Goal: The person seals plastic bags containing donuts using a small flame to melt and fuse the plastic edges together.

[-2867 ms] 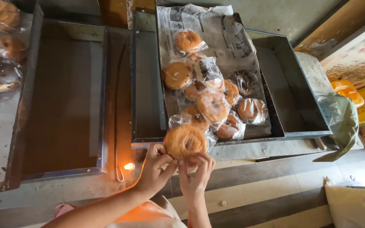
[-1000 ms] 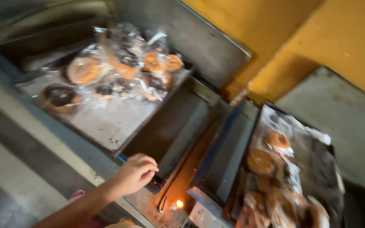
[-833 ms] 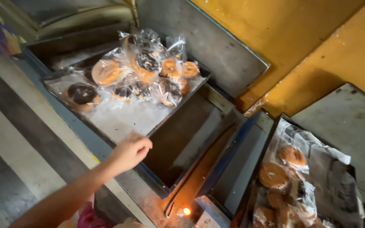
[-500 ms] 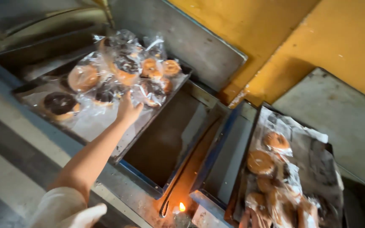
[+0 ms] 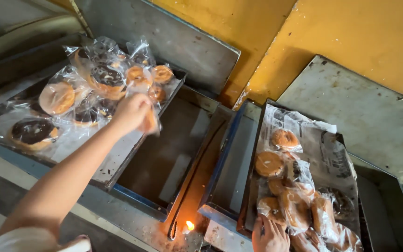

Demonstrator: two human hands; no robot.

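Two trays are showing; the left hand (image 5: 131, 112), reaching farther than before, is gripping one wrapped doughnut (image 5: 151, 122); the right hand (image 5: 270, 234) is clasping another packet (image 5: 270, 207).

The left arm stretches forward and up from the lower left corner, bare along the forearm, with a pale sleeve at its near end. It runs nearly straight, the elbow barely bent. The left hand (image 5: 132, 112) is at full reach, back of the hand toward the camera, knuckles raised and fingers curled under in a pinch; what the fingertips close on is mostly hidden behind the hand. The right hand (image 5: 270, 234) shows only at the bottom edge, close to the body, palm down, fingers spread slightly and pointing away. Its wrist and arm are cut off by the frame, so its grip seems loose but cannot be judged.
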